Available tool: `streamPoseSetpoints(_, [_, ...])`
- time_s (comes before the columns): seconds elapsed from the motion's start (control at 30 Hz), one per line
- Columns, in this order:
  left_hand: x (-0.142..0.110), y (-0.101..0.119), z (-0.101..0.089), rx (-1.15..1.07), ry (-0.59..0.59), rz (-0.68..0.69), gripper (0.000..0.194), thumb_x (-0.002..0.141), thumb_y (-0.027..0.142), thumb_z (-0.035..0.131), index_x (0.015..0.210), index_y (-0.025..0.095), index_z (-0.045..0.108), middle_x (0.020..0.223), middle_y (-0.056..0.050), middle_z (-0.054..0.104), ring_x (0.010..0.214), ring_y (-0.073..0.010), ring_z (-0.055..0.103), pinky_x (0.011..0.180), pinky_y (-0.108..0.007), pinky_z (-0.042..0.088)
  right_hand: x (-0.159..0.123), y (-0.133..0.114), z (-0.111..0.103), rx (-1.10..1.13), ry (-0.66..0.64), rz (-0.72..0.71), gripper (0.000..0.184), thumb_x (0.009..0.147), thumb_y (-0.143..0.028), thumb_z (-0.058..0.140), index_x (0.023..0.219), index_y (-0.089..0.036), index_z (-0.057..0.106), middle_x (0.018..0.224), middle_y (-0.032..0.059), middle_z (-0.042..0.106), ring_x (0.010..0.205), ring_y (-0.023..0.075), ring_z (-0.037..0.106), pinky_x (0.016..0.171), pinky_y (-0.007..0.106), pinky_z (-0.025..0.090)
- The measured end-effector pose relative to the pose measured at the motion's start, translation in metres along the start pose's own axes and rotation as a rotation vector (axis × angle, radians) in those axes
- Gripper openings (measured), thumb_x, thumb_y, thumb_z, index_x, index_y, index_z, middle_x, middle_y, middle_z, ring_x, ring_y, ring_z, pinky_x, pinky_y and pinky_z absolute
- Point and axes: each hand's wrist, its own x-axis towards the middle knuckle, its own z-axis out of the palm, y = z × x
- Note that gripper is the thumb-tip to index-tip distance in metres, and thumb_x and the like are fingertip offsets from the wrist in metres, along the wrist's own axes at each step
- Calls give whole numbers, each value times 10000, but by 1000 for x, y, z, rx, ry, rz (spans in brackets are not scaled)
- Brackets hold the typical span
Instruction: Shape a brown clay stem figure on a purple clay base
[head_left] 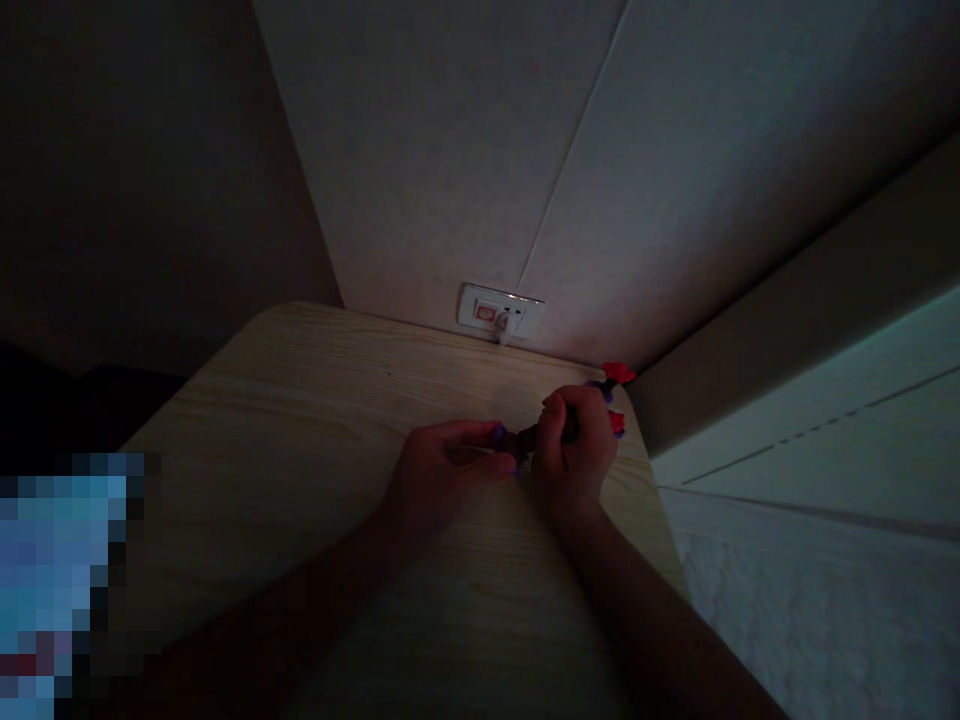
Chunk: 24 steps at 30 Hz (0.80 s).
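Observation:
Both hands are on a small dark object (528,440) with purple and red parts, possibly a jointed toy; the dim light hides its exact kind. My left hand (446,465) pinches its purple left end (499,433) between thumb and fingers. Wrapped around the dark middle, my right hand (574,450) covers much of it with curled fingers. Beyond the right knuckles, two red pieces (619,373) with purple bits stick out. Whether these join the held part behind my hand cannot be seen. The hands are close together, over the wooden tabletop (337,400).
A white wall socket (501,310) with a red switch and something plugged in sits just behind the table's back edge. A pale panel (810,400) borders the right side, with a whitish textured surface (810,620) below. At lower left is a pixelated bright patch (60,560).

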Motion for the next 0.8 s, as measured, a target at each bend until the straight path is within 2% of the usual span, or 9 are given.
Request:
streamPoseSetpoints(0.23, [-6,4,3,-7,75,73,349,590,206,904,929,232,824,938,-20,825,910,-222,777,863,-340,616,-3,-11,4,64,-59,8,161,1007,-220,461,863,-223,533,789,7,545,742,176,553,651,323,419])
streamPoseSetpoints(0.53, [-9,9,3,27,47,148,277,607,192,875,879,222,829,922,-33,823,900,-230,774,868,-355,617,-9,-20,7,168,-103,66,210,1028,-234,424,846,-218,527,768,3,533,697,160,531,637,319,405])
streamPoseSetpoints(0.7, [-10,8,4,17,44,144,274,614,195,866,884,222,829,942,-36,823,918,-237,771,882,-368,612,-11,-22,8,181,-115,87,216,1026,-239,420,838,-216,522,762,-1,523,693,157,520,641,317,398])
streamPoseSetpoints(0.8, [-8,5,5,-2,38,93,304,611,216,873,910,207,822,948,-45,822,911,-235,769,882,-372,607,-9,-21,7,184,-108,126,217,1024,-261,431,838,-214,533,774,3,535,705,160,529,649,317,405])
